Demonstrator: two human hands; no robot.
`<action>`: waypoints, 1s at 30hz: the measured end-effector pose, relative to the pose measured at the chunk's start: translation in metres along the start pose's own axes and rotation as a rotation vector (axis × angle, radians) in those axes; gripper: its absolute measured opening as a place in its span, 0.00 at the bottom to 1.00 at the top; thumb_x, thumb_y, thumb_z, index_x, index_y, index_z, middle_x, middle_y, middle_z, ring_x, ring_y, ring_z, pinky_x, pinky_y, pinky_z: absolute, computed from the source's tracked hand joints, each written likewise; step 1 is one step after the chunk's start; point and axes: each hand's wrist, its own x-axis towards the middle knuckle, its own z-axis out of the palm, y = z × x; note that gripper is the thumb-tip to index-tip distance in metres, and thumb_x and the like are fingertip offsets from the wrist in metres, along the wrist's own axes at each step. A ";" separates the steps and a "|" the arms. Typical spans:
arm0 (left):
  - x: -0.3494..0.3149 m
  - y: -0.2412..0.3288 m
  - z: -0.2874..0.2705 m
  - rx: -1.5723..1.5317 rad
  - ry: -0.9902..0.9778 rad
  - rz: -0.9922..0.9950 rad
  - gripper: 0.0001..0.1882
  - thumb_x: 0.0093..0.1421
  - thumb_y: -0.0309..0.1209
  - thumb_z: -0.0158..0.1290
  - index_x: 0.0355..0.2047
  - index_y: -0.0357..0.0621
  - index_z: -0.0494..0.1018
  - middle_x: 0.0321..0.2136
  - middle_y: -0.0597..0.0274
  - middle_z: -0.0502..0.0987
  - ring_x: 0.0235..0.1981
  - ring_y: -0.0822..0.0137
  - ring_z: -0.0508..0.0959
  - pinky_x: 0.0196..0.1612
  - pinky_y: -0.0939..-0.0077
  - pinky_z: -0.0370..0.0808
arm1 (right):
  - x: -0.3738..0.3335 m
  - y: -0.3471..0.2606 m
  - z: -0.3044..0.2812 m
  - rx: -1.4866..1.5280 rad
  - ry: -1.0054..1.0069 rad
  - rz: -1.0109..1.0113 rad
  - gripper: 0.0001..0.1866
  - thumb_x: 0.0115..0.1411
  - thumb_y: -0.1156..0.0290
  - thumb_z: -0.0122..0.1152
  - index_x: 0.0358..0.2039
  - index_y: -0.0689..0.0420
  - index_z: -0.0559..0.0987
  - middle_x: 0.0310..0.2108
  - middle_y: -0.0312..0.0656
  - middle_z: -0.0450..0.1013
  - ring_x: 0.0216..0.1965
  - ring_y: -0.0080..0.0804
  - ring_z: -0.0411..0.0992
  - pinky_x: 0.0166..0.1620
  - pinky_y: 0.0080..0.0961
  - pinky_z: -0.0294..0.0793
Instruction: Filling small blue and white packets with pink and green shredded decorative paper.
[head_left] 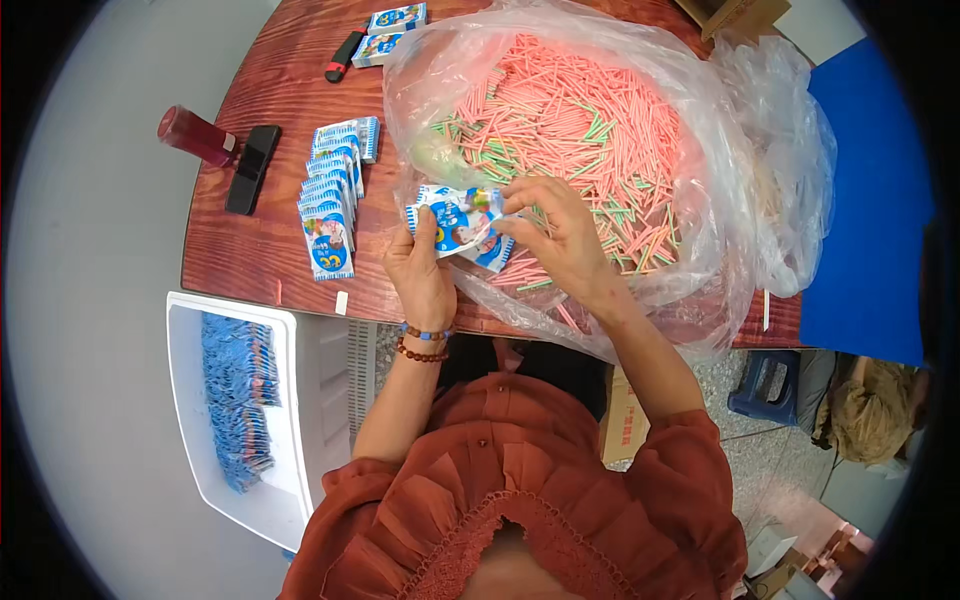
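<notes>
Between my two hands, over the near edge of a large clear plastic bag, is a blue-and-white printed packet (462, 222), with part of another packet showing beneath it. My left hand (424, 272) is closed on its left end, thumb on top. The fingers of my right hand (560, 235) pinch its right end. Many thin pink and green sticks (590, 120) fill the open plastic bag (715, 150) just beyond. To the left, a row of overlapping packets (328, 225) of the same look lies on the table.
On the wooden table (235, 250) are a black phone-like object (253, 170), a dark red bottle (196, 136), a red-and-black cutter (346, 57) and more packets (397, 18). A white foam box (292, 400) at lower left holds rows of packets. A blue stool (766, 387) stands at right.
</notes>
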 end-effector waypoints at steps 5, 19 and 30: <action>0.000 -0.002 -0.003 0.170 -0.049 0.150 0.06 0.65 0.29 0.53 0.35 0.40 0.77 0.29 0.71 0.77 0.29 0.83 0.72 0.34 0.85 0.70 | 0.013 -0.021 0.011 0.298 0.196 0.372 0.08 0.55 0.75 0.66 0.34 0.61 0.77 0.37 0.36 0.74 0.42 0.24 0.70 0.45 0.23 0.69; -0.005 0.001 0.005 0.005 0.021 0.085 0.13 0.68 0.34 0.49 0.33 0.38 0.77 0.29 0.69 0.79 0.28 0.84 0.73 0.30 0.85 0.70 | -0.002 -0.005 0.003 0.450 0.182 0.265 0.05 0.63 0.75 0.56 0.33 0.64 0.76 0.30 0.31 0.71 0.31 0.15 0.67 0.34 0.13 0.65; -0.015 -0.001 0.015 -0.021 -0.081 0.094 0.10 0.67 0.34 0.50 0.36 0.40 0.76 0.30 0.70 0.78 0.28 0.84 0.72 0.32 0.87 0.69 | -0.006 -0.007 0.021 0.530 0.058 0.480 0.06 0.60 0.77 0.60 0.37 0.63 0.76 0.30 0.31 0.72 0.33 0.14 0.68 0.35 0.14 0.67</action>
